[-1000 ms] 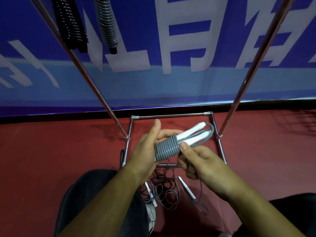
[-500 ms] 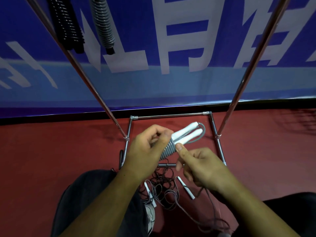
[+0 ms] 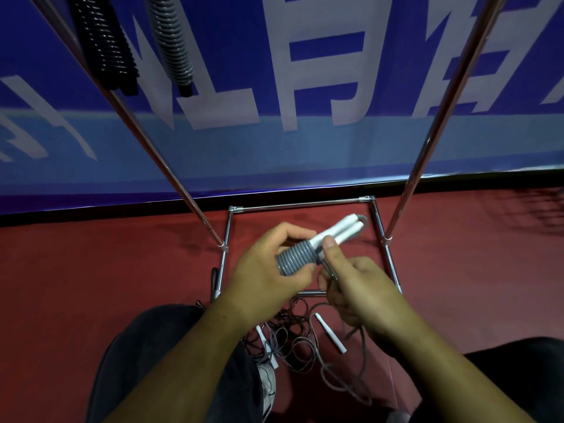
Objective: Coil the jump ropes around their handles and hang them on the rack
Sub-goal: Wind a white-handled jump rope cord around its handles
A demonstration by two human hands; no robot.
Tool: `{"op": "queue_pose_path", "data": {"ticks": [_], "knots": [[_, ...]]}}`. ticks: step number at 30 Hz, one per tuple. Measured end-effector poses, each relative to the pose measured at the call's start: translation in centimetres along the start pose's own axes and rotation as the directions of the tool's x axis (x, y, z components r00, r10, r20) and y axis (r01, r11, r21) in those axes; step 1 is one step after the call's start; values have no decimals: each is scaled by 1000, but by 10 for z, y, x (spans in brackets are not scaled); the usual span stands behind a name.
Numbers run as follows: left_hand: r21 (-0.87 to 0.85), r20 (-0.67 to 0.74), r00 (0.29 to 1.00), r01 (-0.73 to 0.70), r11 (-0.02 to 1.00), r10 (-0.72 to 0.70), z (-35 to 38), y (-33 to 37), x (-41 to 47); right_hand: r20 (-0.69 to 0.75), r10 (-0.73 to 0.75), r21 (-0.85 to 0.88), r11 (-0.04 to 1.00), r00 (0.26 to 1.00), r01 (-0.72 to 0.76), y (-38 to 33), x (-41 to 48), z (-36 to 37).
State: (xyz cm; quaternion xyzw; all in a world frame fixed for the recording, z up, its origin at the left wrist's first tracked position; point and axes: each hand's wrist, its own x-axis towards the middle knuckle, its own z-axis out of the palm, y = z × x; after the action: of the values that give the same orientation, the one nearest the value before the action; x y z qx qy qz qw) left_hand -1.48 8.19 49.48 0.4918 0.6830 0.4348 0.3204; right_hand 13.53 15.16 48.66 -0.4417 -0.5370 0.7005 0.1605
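Down between the uprights of the chrome rack (image 3: 171,169), the person's left hand (image 3: 268,270) was wrapped round the wound part of a grey jump rope (image 3: 297,259), its two white handles (image 3: 338,232) held side by side and poking out toward the rack's base. The right hand (image 3: 360,288) had its thumb pressed at the last turn, and its curled fingers gripped the free tail, which trailed down to the red floor (image 3: 91,270). To my eye the coiling was about half done. To do it well, the tail would need steady tension, with each turn laid snug against the one before and pinned by the left thumb so nothing sprang loose. Two finished coils, one black (image 3: 103,44) and one grey (image 3: 172,41), hung from the rack at the upper left, and a tangle of loose ropes (image 3: 293,334) lay on the floor below the hands. Behind it all a blue banner (image 3: 396,148) carried large white characters, cropped too much for me to read. I could see no brand on the handles.
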Motion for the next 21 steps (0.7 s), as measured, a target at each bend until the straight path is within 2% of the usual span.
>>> {"op": "queue_pose_path", "data": {"ticks": [5, 8, 9, 11, 13, 17, 19, 21], "knots": [[260, 60, 969, -246, 934, 239, 10, -1, -2, -79, -51, -190, 981, 996, 36, 8, 2, -2], [325, 50, 953, -300, 897, 300, 10, -5, -1, -77, -32, -153, 988, 997, 20, 10, 6, -2], [257, 41, 961, -275, 927, 274, 8, -6, -1, -62, -35, -121, 992, 997, 27, 10, 6, -3], [-18, 81, 989, -119, 993, 120, 3, -4, -1, -5, -90, -87, 992, 996, 89, 10, 7, -5], [-225, 150, 989, 33, 974, 1, -2, -3, -1, 59, -173, -130, 975, 983, 180, 11, 6, -7], [-364, 189, 974, 187, 913, -125, -11, -1, 4, 145, -251, -212, 937, 957, 278, 13, 5, -10], [-357, 227, 956, 261, 897, -188, -16, 2, 5, 212, -281, -197, 926, 936, 322, 12, 3, -8], [-330, 280, 941, 278, 902, -188, -22, 2, 4, 252, -293, -184, 921, 922, 343, 12, 2, -8]]}}
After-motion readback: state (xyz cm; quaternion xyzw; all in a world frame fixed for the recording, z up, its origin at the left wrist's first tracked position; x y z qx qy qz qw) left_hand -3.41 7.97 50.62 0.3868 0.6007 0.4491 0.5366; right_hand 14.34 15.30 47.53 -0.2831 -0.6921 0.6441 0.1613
